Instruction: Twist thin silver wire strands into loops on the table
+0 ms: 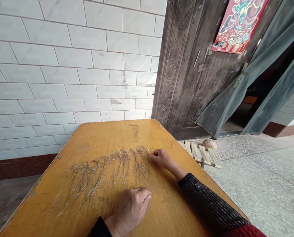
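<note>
A row of thin wire loops with long loose tails [101, 161] lies across the wooden table [176, 200], running from the left side toward the right. At the right end of this row, my right hand [163, 158] has its thumb and fingers pinched on a wire loop [150, 150]. My left hand [132, 209] rests in a loose fist on the tabletop, nearer to me and below the wires. Nothing shows in it, and its fingertips are tucked out of sight.
Several loose wires [135, 129] lie near the table's far edge, and a bent wire triangle [167, 144] is right of the row. Behind stands a white tiled wall [92, 79]. A dark carved door [183, 72], a grey curtain [233, 95] and a strapped folding stool [203, 154] are on the right.
</note>
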`<state>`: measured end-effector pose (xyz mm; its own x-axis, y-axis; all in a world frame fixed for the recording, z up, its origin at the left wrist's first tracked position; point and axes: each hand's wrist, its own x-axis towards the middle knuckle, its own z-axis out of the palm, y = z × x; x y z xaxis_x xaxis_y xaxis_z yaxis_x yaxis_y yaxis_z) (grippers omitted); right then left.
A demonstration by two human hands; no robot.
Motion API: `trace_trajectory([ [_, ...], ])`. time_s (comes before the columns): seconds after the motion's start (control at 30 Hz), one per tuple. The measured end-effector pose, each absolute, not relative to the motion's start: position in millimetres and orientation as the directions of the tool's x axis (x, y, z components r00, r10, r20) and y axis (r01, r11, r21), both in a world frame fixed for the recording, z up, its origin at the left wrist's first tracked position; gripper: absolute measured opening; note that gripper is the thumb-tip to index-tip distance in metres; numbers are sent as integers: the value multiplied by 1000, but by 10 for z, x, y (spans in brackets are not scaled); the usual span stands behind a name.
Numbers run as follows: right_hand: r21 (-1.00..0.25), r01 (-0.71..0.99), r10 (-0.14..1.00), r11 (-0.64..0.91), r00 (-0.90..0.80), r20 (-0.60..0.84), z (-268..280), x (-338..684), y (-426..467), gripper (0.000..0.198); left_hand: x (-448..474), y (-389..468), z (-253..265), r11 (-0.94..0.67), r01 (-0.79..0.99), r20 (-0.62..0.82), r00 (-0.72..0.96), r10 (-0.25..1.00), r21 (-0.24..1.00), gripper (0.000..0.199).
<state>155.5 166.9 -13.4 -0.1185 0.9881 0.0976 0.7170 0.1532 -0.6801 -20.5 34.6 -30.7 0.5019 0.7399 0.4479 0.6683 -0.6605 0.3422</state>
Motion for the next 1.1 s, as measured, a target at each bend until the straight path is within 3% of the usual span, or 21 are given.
trace_trajectory([
  [0.57,-937,326,980,127,-190,66,-17,1799,1639,20,-207,343,-294,-661,670,432,513,741,338,21],
  [1.1,-994,108,973,9,-229,-16,0,2056,1720,23,-203,352,-295,-654,671,436,502,747,349,21],
])
